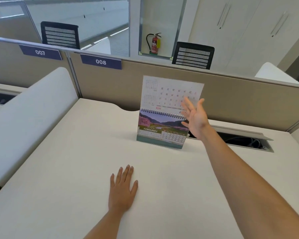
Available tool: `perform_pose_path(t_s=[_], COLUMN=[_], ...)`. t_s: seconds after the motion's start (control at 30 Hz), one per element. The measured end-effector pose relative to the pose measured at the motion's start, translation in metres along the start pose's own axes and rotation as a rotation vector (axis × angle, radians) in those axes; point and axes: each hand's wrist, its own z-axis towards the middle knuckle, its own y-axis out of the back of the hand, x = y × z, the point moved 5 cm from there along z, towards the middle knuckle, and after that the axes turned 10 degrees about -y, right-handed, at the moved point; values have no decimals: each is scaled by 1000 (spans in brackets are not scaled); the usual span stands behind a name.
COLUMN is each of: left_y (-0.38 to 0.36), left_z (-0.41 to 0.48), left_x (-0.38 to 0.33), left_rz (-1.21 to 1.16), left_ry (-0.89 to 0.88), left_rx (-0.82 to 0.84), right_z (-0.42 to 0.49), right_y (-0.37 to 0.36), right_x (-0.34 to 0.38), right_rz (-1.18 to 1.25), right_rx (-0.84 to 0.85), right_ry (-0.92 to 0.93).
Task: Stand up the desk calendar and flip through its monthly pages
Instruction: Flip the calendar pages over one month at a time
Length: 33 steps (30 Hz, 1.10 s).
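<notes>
The desk calendar [160,131] stands upright on the white desk [76,161], near the rear partition. Its front shows a FEBRUARY page with a landscape photo under a spiral binding. One page [169,93] sticks straight up above the spiral, its upside-down print facing me. My right hand [195,117] is raised at the calendar's right edge, fingers spread, palm toward the lifted page; whether the fingers touch the page I cannot tell. My left hand [123,188] lies flat on the desk, well in front of the calendar, holding nothing.
A beige partition [231,104] with labels 007 and 008 runs behind the desk. An open cable tray [240,140] with wires sits right of the calendar. A white divider [29,114] borders the left. Black chairs and a fire extinguisher [154,43] are beyond.
</notes>
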Motion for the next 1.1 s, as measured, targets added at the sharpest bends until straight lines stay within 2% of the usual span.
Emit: perform_pose_path(t_s=[0.13, 0.27, 0.33, 0.47, 0.6, 1.1], left_y=[-2, -2, -3, -3, -3, -2], left_z=[0, 2, 2, 1, 2, 2], left_x=[2, 3, 3, 3, 3, 2], left_rz=[14, 24, 23, 31, 25, 7], left_ry=[6, 8, 9, 8, 5, 6], left_rx=[4, 2, 3, 2, 5, -17], right_z=[15, 9, 3, 0, -3, -13], right_y=[18, 37, 39, 36, 28, 20], right_x=[-10, -36, -57, -104, -126, -138], right_rz=[-272, -225, -224, -296, -357, -346], right_rx=[-78, -380, -435, -414, -319, -307], right_ry=[-33, 84, 89, -59, -148, -120])
